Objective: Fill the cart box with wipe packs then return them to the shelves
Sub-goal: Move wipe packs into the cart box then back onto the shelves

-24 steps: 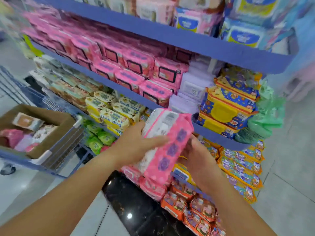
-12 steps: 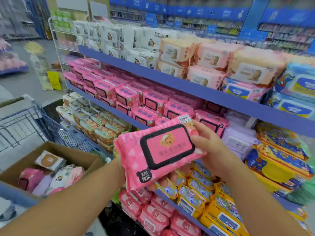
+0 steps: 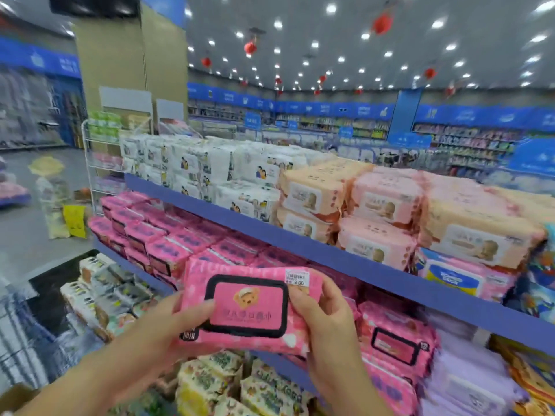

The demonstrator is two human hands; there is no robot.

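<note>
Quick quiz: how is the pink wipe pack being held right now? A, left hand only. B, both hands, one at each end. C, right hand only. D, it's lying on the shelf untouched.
B: the left hand grips the left end of the pink wipe pack and the right hand grips its right end, in front of the shelves.
</note>
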